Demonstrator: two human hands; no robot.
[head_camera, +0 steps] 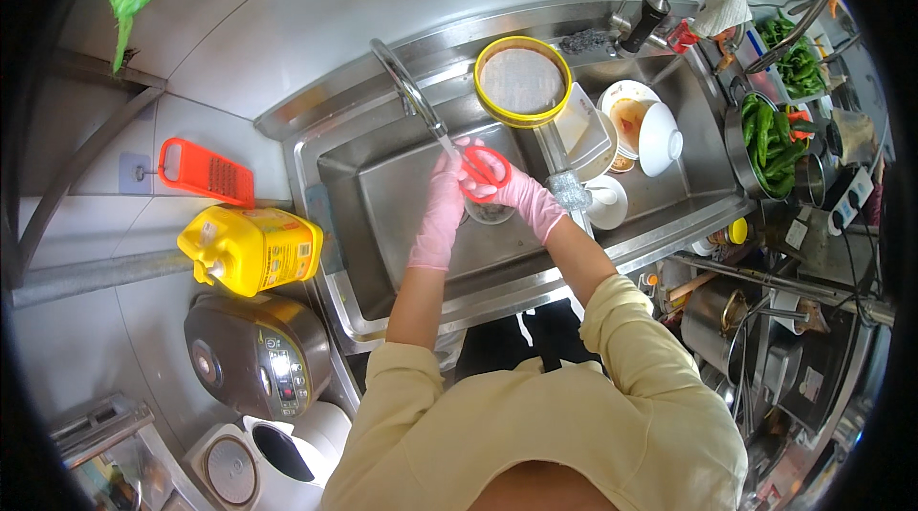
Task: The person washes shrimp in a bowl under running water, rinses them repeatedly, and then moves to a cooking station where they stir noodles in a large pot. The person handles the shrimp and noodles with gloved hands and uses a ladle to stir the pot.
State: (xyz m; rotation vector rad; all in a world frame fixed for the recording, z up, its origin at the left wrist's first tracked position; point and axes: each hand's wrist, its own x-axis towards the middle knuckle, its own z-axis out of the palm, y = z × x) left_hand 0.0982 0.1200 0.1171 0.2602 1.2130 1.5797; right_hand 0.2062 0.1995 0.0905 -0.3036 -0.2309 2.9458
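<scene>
Both hands wear pink gloves and meet under the spout of a metal faucet, over the left basin of a stainless steel sink. Red-handled scissors are held between them. My left hand is at the blade side, near the spout's mouth; its fingertips are partly hidden. My right hand grips the red handle loops. Beneath the hands, a round strainer or bowl sits low in the basin, largely covered. A yellow-rimmed sieve rests above, across the divider between the basins.
The right basin holds stacked bowls and plates. A metal scouring pad sits on the divider. Left are a yellow jug, a red grater and a rice cooker. Green peppers fill a pot at right.
</scene>
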